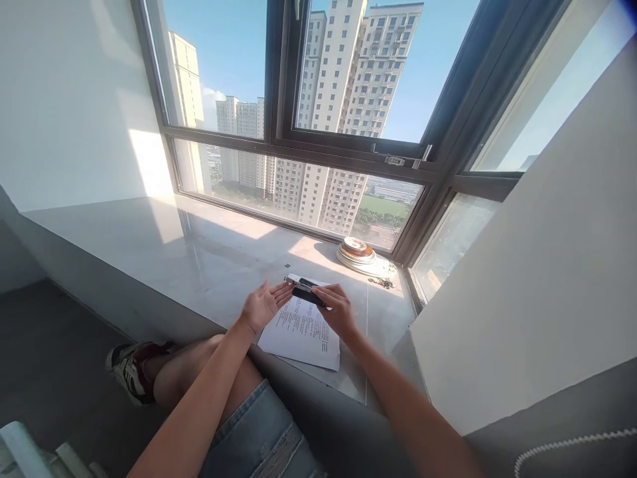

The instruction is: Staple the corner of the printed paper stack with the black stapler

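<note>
A black and silver stapler (304, 289) is held above the window sill, its long body lying roughly level. My right hand (337, 308) is closed round its right end, thumb and fingers pinching the body. My left hand (263, 305) is turned palm up with its fingers stretched out flat. Its fingertips reach the stapler's left end; whether they touch it I cannot tell. Below both hands lie printed sheets of paper (303, 335), partly hidden by the stapler and my right hand. A small dark piece (287, 265) lies on the sill just beyond the stapler.
Stacked round plates or rolls (356, 255) stand by the window at the right, with a small dark bundle (381, 282) near them. The pale sill (223, 265) ends at a front edge by my legs. A slanted wall (522, 279) closes off the right side.
</note>
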`<state>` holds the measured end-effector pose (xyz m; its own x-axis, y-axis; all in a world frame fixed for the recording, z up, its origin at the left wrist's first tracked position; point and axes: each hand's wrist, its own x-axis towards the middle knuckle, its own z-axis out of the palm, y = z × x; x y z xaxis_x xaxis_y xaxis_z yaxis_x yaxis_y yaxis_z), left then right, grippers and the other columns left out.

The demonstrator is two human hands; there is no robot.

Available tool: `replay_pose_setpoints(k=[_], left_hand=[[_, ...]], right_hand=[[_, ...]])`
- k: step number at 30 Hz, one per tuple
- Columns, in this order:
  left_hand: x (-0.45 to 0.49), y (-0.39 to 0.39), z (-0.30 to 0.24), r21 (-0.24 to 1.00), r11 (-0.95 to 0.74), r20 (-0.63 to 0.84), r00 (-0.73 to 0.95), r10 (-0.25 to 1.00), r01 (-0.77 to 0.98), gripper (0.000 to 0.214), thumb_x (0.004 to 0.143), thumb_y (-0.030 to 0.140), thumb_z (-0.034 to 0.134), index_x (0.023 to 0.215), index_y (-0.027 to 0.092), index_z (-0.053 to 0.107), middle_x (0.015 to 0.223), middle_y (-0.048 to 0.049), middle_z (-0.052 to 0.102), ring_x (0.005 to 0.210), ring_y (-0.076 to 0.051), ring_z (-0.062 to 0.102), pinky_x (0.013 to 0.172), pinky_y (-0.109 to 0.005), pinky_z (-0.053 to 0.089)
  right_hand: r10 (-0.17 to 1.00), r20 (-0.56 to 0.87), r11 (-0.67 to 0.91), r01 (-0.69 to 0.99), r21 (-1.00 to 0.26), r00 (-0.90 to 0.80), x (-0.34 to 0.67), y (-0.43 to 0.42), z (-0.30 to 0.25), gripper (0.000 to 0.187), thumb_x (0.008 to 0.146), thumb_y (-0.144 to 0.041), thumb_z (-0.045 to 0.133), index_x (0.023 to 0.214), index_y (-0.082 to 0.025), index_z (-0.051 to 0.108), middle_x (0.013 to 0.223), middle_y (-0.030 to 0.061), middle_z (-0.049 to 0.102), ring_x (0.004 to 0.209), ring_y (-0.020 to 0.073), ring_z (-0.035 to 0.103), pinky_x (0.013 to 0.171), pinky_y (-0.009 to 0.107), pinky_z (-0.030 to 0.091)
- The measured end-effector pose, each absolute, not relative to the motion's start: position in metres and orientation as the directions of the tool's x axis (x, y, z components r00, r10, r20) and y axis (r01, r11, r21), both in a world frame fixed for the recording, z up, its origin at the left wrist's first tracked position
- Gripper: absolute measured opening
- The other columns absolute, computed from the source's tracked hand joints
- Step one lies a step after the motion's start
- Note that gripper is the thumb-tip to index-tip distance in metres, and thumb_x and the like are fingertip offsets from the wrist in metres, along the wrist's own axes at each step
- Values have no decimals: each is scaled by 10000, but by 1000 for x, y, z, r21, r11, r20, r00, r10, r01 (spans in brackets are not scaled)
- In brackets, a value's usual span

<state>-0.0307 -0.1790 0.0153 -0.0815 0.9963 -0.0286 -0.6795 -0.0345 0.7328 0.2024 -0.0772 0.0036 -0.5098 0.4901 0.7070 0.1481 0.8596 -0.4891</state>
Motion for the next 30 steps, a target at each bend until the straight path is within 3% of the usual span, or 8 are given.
replay_pose_setpoints(k=[6, 9, 13, 30], left_hand=[[-37, -178, 12, 562, -64, -21, -92, 996, -825, 690, 1091, 379, 369, 1618, -55, 270, 1445, -273, 624, 1374, -279, 609, 1206, -420, 454], [-37, -178, 11, 514, -63, -39, -96, 995, -856, 678, 1096, 353, 373, 1613, -74, 265, 1417, -286, 639, 1327, -285, 647, 1185, -417, 474], [-36, -178, 13, 482, -59, -47, -92, 995, -874, 639, 1099, 335, 376, 1591, -70, 327, 1373, -279, 670, 1268, -281, 688, 1156, -410, 503], [-31, -181, 23, 509, -29, -168, -133, 977, -860, 638, 1092, 315, 406, 1569, -103, 341, 1313, -307, 690, 1221, -312, 713, 1053, -395, 591]], right_hand=[[151, 831, 987, 123, -100, -535, 201, -78, 4, 372, 970, -136, 654, 1276, -322, 754, 1203, 28, 787, 1087, 235, 664, 923, 417, 603], [-6, 807, 984, 138, 109, -591, 203, -83, 10, 405, 977, -81, 622, 1295, -304, 738, 1247, 2, 774, 1135, 220, 649, 972, 394, 586], [-112, 749, 956, 134, 260, -653, 205, -89, 16, 406, 994, -45, 565, 1268, -285, 744, 1277, -13, 762, 1143, 205, 642, 999, 390, 562], [-30, 794, 944, 244, 222, -607, 207, -89, 15, 376, 1005, -83, 594, 1275, -298, 745, 1265, -4, 767, 1151, 199, 633, 982, 373, 521]])
